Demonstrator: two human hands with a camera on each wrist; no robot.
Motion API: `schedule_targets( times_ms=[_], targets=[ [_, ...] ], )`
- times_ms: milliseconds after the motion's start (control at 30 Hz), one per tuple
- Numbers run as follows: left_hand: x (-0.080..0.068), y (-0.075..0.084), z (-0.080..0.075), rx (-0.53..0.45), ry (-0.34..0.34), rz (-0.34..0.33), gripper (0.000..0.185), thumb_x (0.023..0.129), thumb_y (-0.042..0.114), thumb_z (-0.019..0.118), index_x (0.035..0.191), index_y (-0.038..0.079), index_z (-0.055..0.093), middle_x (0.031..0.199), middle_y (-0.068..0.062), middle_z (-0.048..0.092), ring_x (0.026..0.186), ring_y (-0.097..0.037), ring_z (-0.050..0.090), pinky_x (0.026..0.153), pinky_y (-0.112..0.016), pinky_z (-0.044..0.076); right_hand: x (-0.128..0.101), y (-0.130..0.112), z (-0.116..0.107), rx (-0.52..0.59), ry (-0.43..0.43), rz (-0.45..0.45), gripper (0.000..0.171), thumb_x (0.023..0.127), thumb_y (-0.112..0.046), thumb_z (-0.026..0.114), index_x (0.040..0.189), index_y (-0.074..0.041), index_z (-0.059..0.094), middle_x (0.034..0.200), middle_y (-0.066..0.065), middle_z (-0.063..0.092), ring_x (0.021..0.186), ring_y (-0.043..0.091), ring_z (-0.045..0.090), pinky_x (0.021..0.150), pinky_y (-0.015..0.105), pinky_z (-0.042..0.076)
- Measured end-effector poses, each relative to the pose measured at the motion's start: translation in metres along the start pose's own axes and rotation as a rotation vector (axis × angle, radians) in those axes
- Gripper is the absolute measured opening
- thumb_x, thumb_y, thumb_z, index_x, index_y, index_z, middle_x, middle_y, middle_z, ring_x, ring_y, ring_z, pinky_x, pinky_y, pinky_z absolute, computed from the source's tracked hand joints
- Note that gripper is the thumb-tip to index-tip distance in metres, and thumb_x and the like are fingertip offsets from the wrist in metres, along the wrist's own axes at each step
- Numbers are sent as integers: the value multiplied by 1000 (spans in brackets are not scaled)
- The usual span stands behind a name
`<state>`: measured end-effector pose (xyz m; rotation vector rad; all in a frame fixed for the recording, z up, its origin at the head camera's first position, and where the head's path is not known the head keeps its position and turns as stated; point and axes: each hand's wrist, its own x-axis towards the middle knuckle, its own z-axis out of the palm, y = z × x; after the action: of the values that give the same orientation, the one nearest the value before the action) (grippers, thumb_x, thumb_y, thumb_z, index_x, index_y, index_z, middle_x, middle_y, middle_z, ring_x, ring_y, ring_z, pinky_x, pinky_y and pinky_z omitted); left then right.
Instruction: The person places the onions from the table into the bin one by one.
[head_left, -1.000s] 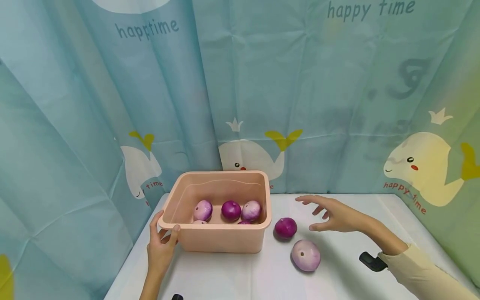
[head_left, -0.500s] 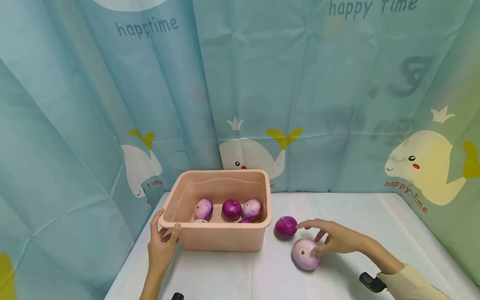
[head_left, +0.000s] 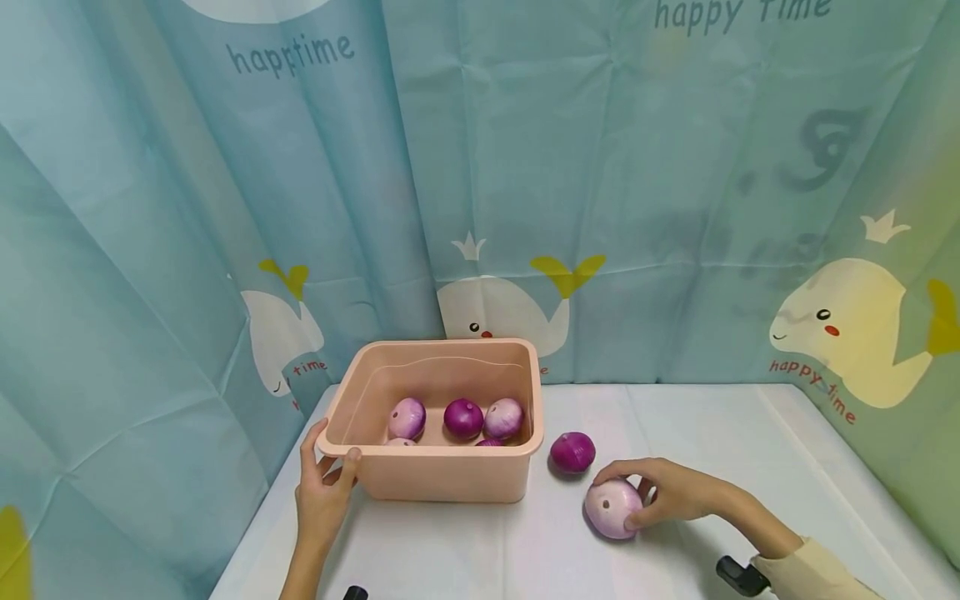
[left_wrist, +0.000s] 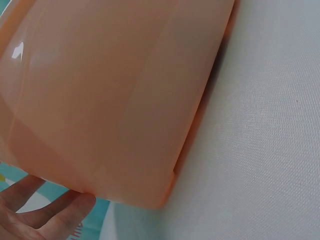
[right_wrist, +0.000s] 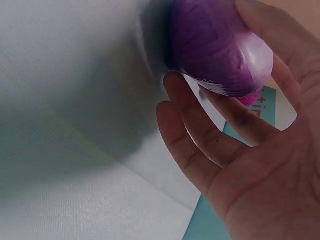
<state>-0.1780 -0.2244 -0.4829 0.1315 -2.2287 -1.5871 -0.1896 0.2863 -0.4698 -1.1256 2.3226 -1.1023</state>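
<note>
While the left hand (head_left: 321, 492) grips the near left corner of the peach-pink rectangular plastic tub (head_left: 442, 479), thumb hooked over the rim and fingers against the outer wall, the right hand (head_left: 667, 493) closes over the pale lilac round onion (head_left: 613, 508) lying on the white cloth-covered table (head_left: 712, 433). This onion rests on the cloth to the right of the tub and just in front of a darker purple round onion (head_left: 572, 452), from which it stands slightly apart. The fingers (head_left: 626, 472) of the right hand curl over its top and far side, and the thumb presses its near right flank; the right wrist view shows the same onion (right_wrist: 220, 47) cupped between curved fingers (right_wrist: 197, 130) below and the thumb above, its skin in contact with them. Judged from its smooth, glossy skin, the onion is likely firm, fairly light and somewhat slippery, so a wrap-around hold across its widest part, as taken here, should serve better than a fingertip pinch. It appears sturdy rather than fragile. Inside the tub lie 3 clearly visible onions (head_left: 462, 418) in a row, with the tops of 2 more just showing behind the near wall. The left wrist view shows only the tub wall (left_wrist: 110, 90) and fingertips (left_wrist: 45, 220) beneath its corner.
</note>
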Motion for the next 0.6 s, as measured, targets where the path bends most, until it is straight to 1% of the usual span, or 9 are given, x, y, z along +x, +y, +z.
schedule_targets(
  times_ms=[133, 267, 600],
  targets=[
    [0, 0, 0, -4, 2, 3, 68, 103, 26, 65, 160, 28, 28, 160, -21, 37, 111, -53, 64, 72, -15, 54, 0, 1, 0, 7, -1, 16, 47, 90, -21, 81, 133, -19, 62, 130, 5, 64, 101, 11, 61, 74, 31, 57],
    [0, 0, 0, 0, 3, 6, 68, 103, 26, 65, 160, 28, 28, 160, -21, 37, 111, -53, 64, 72, -14, 54, 0, 4, 1, 15, 0, 29, 48, 89, -21, 81, 133, -20, 61, 131, 5, 63, 98, 10, 61, 74, 31, 57],
    [0, 0, 0, 8, -1, -10, 69, 103, 29, 65, 160, 29, 27, 161, -21, 35, 112, -53, 64, 72, -13, 52, -2, 7, 3, 13, 10, 20, 50, 88, -17, 82, 132, -21, 61, 130, 5, 64, 93, 9, 63, 73, 31, 57]
  ],
)
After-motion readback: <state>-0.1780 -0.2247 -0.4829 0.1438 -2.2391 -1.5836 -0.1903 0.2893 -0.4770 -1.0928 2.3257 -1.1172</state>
